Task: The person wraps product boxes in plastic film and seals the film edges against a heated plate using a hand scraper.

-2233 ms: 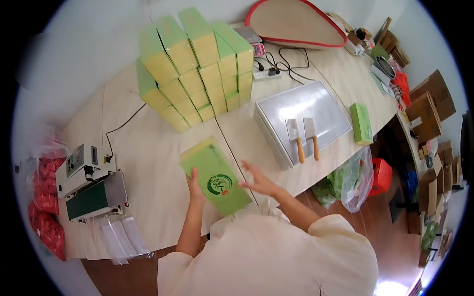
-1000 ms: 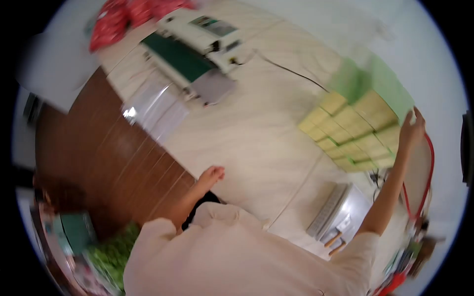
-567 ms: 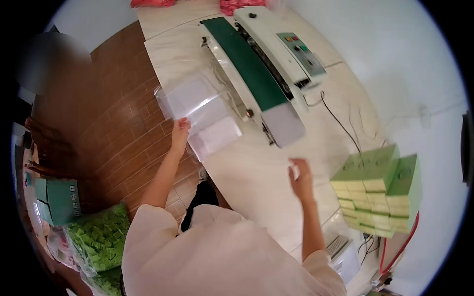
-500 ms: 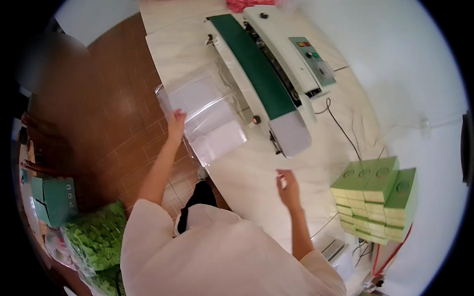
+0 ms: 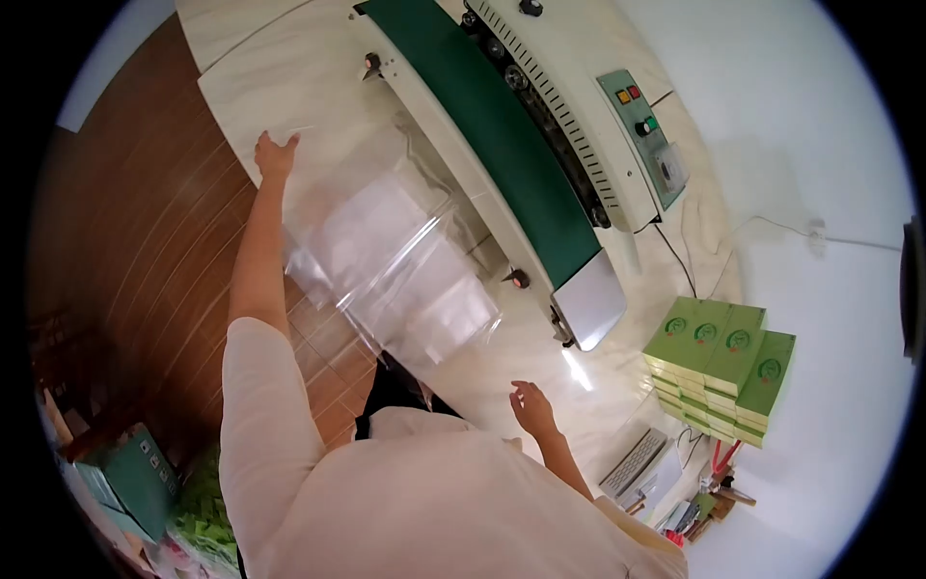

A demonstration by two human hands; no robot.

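Observation:
Clear plastic bags (image 5: 386, 251) lie in a loose stack on the pale table, overhanging its left edge. My left hand (image 5: 277, 154) is stretched out beyond them over the table's left edge, its thumb and fingers apart and nothing visible in them. Near the front of the table, my right hand (image 5: 533, 408) hovers apart from the bags, fingers loosely bent and spread, holding nothing I can see. Beside the bags stands a continuous band sealer with a green conveyor belt (image 5: 482, 145) and a metal end plate (image 5: 590, 299); neither hand touches it.
Green boxes (image 5: 709, 357) are stacked against the wall at right. A keyboard-like device (image 5: 635, 458) and small tools (image 5: 699, 511) are nearer me. The sealer's control panel (image 5: 644, 125) faces up. A teal carton (image 5: 130, 478) and green packets (image 5: 207, 511) sit at lower left.
My left hand has left the plastic bags and reached farther away along the table's left edge. My right hand has shifted slightly left and closer to me. The whole view has tilted and shifted.

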